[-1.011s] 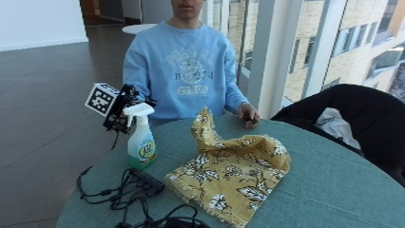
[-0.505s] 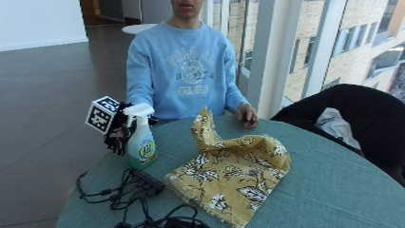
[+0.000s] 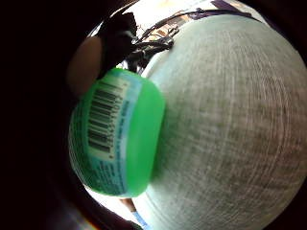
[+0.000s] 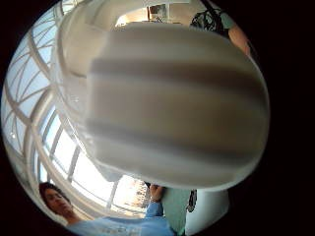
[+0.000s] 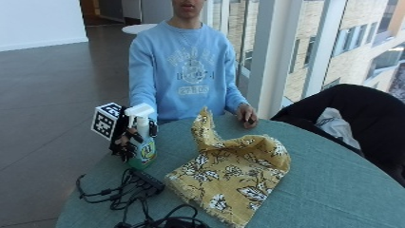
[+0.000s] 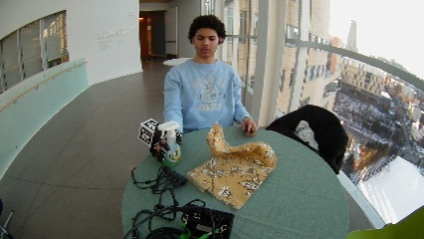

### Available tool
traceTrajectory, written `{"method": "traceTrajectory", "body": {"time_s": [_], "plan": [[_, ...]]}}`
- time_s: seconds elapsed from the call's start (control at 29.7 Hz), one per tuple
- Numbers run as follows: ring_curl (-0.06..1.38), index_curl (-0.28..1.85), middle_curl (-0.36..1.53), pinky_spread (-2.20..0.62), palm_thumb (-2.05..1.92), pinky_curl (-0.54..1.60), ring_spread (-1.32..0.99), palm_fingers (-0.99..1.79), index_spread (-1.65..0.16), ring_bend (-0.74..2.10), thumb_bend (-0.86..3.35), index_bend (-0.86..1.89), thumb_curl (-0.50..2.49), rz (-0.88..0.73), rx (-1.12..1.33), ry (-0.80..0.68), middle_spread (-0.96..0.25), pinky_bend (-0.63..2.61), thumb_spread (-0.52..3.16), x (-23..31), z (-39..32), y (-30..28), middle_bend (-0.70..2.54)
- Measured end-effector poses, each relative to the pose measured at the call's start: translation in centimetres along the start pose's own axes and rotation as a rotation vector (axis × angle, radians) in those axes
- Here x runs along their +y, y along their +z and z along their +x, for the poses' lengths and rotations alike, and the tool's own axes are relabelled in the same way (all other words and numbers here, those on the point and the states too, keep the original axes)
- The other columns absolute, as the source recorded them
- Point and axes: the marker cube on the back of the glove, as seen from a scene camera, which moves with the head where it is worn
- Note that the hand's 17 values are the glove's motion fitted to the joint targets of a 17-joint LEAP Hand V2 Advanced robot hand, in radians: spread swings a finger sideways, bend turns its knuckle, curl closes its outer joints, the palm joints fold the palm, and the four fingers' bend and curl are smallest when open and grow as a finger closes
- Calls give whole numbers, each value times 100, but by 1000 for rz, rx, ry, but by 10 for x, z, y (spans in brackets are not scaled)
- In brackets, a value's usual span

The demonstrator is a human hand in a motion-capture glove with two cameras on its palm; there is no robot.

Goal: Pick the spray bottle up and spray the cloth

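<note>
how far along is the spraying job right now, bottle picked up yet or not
Done: the gloved right hand has reached the green spray bottle and its fingers wrap the body. In hand: the grasp; the bottle looks to be standing on the green table, so the lift is not evident. Left: raise it, aim at the yellow floral cloth lying crumpled beside it, and spray.

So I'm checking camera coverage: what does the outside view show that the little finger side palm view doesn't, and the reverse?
Only the outside view shows the yellow floral cloth, the bottle's white spray head and the gloved right hand wrapped round the bottle. Only the palm view shows the barcode label. Both show the green spray bottle and the teal table.
</note>
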Motion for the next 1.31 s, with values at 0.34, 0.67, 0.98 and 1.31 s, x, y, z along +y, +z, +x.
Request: {"method": "traceTrajectory", "body": {"time_s": [0.34,0.67,0.98,1.31], "plan": [[39,43,41,19,101,24,-7,99,-27,49,4,31,53,-182,-55,-135,-9,16,74,2,-29,-13,28],[42,47,43,10,95,29,-7,116,-24,51,-3,22,58,-549,-45,-178,-10,22,66,-4,-76,-2,25],[43,48,45,7,91,31,-6,119,-24,54,-3,18,61,-908,54,-120,-8,21,65,2,-103,24,26],[43,50,46,6,90,33,-5,119,-23,56,-3,17,64,-1102,169,-39,-8,20,67,-6,-111,56,26]]}}
